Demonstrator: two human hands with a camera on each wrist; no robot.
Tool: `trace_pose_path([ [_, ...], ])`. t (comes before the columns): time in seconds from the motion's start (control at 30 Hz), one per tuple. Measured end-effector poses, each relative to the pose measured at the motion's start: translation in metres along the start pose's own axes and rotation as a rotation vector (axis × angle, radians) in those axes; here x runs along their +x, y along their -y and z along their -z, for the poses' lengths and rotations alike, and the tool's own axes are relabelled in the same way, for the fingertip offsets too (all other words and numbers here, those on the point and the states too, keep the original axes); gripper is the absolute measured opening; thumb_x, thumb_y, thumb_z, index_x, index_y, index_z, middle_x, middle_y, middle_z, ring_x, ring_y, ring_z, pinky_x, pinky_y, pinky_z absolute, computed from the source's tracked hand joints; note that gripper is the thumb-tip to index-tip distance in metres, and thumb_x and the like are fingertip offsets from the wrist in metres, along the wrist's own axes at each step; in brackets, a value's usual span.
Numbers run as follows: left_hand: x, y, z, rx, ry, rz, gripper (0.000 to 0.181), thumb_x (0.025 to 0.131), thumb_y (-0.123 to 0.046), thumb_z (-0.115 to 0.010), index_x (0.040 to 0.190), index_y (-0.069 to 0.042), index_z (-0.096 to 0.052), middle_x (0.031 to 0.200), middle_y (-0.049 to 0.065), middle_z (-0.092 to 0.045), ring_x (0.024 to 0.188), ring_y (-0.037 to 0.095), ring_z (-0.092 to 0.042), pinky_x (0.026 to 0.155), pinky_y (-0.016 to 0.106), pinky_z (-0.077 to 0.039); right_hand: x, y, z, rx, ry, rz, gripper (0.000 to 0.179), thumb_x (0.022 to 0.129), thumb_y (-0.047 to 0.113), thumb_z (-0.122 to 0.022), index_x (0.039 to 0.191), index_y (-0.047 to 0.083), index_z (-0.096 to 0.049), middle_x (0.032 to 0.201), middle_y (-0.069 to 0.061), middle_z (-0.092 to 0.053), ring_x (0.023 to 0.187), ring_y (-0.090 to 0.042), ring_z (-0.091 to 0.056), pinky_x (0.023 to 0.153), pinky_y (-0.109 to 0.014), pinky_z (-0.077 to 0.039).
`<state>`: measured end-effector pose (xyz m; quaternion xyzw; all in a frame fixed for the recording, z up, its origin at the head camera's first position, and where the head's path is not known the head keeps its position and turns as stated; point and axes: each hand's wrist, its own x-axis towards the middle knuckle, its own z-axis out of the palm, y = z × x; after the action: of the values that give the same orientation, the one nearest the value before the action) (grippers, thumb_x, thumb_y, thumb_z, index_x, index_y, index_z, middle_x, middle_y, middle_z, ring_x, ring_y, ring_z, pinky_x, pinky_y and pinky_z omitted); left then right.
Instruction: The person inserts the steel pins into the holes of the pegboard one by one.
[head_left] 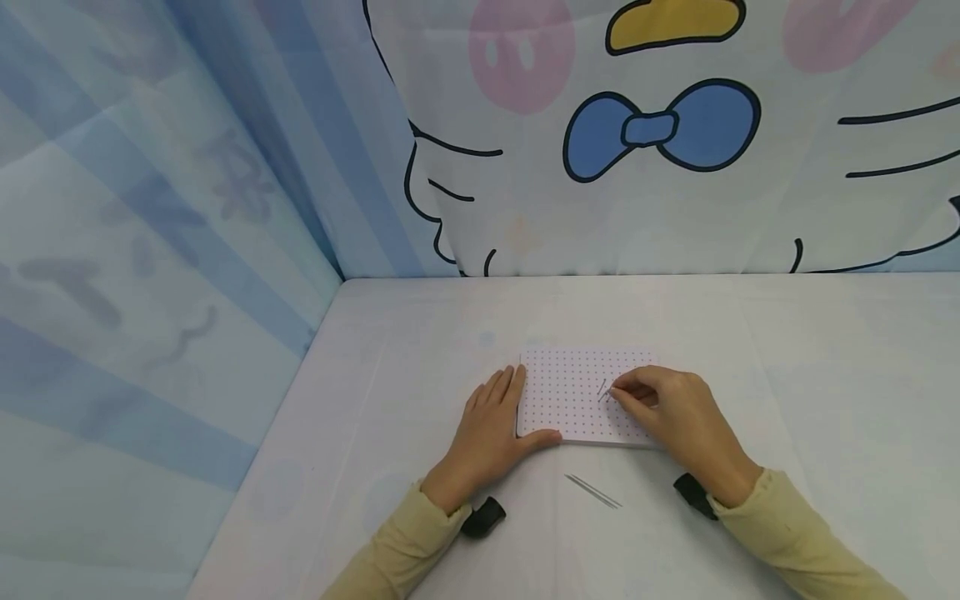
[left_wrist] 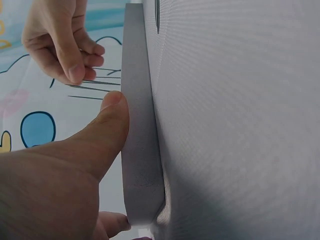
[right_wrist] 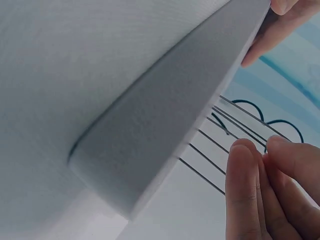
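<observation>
A white board (head_left: 555,400) with a grid of small dots lies on the table. My left hand (head_left: 491,425) rests along its left side, fingers extended, and the thumb lies at the front edge. Several thin metal pins (right_wrist: 207,158) stand out from the board's top face, as the right wrist view shows. Over the board's right half, my right hand (head_left: 678,408) pinches a thin metal pin between thumb and fingertips. In the left wrist view the right hand (left_wrist: 57,37) is beyond the left thumb (left_wrist: 112,112), among the pins.
A few loose metal pins (head_left: 592,492) lie on the white tablecloth (head_left: 420,367) in front of the board. Behind the table hangs a cartoon-printed cloth (head_left: 712,217), and a blue and white curtain (head_left: 150,317) runs along the left side.
</observation>
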<state>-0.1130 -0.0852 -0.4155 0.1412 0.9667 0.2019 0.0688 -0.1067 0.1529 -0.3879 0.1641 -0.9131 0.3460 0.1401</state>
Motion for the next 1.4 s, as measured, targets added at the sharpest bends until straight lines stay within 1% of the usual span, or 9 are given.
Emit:
trace_pose_path([
  [0.2, 0.000, -0.001, 0.001, 0.005, -0.004, 0.001, 0.102, 0.085, -0.063, -0.066, 0.158, -0.008, -0.022, 0.164, 0.012, -0.024, 0.152, 0.029, -0.020, 0.122, 0.049, -0.018, -0.004, 0.005, 0.007, -0.041, -0.001, -0.005, 0.008, 0.082, 0.002, -0.078, 0.089, 0.003, -0.075, 0.084, -0.005, -0.075, 0.071, -0.016, -0.070, 0.065, -0.035, -0.058],
  [0.33, -0.001, -0.001, 0.001, 0.003, -0.005, 0.002, 0.101, 0.085, -0.063, -0.066, 0.158, -0.008, -0.022, 0.163, 0.013, -0.024, 0.152, 0.029, -0.021, 0.122, 0.049, -0.018, -0.009, 0.010, 0.009, -0.071, -0.014, -0.003, 0.008, 0.082, 0.004, -0.077, 0.090, 0.006, -0.074, 0.083, -0.002, -0.073, 0.069, -0.014, -0.067, 0.063, -0.034, -0.057],
  [0.47, -0.001, -0.001, 0.002, 0.000, -0.004, 0.002, 0.101, 0.085, -0.063, -0.066, 0.158, -0.008, -0.022, 0.163, 0.013, -0.025, 0.152, 0.029, -0.021, 0.122, 0.049, -0.018, -0.014, 0.018, 0.010, -0.081, -0.019, 0.021, 0.010, 0.082, 0.003, -0.075, 0.089, 0.010, -0.074, 0.084, 0.002, -0.073, 0.067, -0.010, -0.065, 0.061, -0.031, -0.056],
  [0.63, -0.002, -0.001, 0.003, -0.006, -0.003, -0.004, 0.101, 0.086, -0.063, -0.066, 0.158, -0.007, -0.023, 0.163, 0.013, -0.025, 0.152, 0.029, -0.021, 0.122, 0.049, -0.018, -0.019, 0.025, 0.006, -0.089, 0.014, 0.053, 0.013, 0.080, 0.001, -0.077, 0.087, 0.011, -0.073, 0.083, 0.005, -0.072, 0.065, -0.005, -0.062, 0.060, -0.027, -0.055],
  [0.77, -0.002, 0.000, 0.002, -0.009, -0.005, -0.010, 0.101, 0.086, -0.063, -0.066, 0.158, -0.007, -0.023, 0.163, 0.013, -0.025, 0.152, 0.030, -0.021, 0.122, 0.049, -0.018, -0.021, 0.030, 0.003, -0.104, 0.071, 0.045, 0.011, 0.080, 0.004, -0.078, 0.086, 0.012, -0.073, 0.079, 0.007, -0.070, 0.067, -0.005, -0.061, 0.060, -0.024, -0.053],
  [0.83, -0.002, 0.000, 0.002, -0.012, -0.007, -0.012, 0.101, 0.086, -0.062, -0.066, 0.158, -0.007, -0.022, 0.163, 0.014, -0.025, 0.152, 0.030, -0.021, 0.122, 0.049, -0.018, -0.023, 0.031, 0.002, -0.108, 0.113, 0.045, 0.011, 0.081, 0.006, -0.078, 0.085, 0.014, -0.073, 0.078, 0.009, -0.068, 0.068, -0.004, -0.059, 0.060, -0.023, -0.052],
  [1.1, -0.002, 0.002, 0.001, -0.017, -0.010, -0.015, 0.102, 0.085, -0.063, -0.066, 0.159, -0.008, -0.021, 0.163, 0.014, -0.025, 0.152, 0.030, -0.021, 0.122, 0.049, -0.018, -0.029, 0.033, -0.006, -0.132, 0.284, 0.090, 0.009, 0.081, 0.013, -0.079, 0.085, 0.018, -0.073, 0.078, 0.016, -0.062, 0.072, 0.000, -0.056, 0.065, -0.025, -0.051],
  [1.27, -0.001, 0.002, 0.000, -0.009, -0.011, -0.015, 0.102, 0.085, -0.062, -0.066, 0.158, -0.008, -0.021, 0.163, 0.014, -0.025, 0.151, 0.030, -0.021, 0.122, 0.049, -0.018, -0.034, 0.033, -0.011, -0.152, 0.382, 0.093, 0.011, 0.079, 0.019, -0.082, 0.082, 0.018, -0.071, 0.076, 0.016, -0.061, 0.069, 0.002, -0.053, 0.063, -0.024, -0.050],
  [1.4, -0.001, 0.001, 0.000, -0.004, -0.012, -0.014, 0.102, 0.085, -0.062, -0.067, 0.158, -0.007, -0.021, 0.163, 0.014, -0.025, 0.151, 0.030, -0.021, 0.122, 0.049, -0.018, -0.036, 0.033, -0.015, -0.160, 0.442, 0.093, 0.016, 0.077, 0.023, -0.084, 0.078, 0.018, -0.069, 0.072, 0.016, -0.057, 0.066, 0.002, -0.048, 0.059, -0.023, -0.046],
])
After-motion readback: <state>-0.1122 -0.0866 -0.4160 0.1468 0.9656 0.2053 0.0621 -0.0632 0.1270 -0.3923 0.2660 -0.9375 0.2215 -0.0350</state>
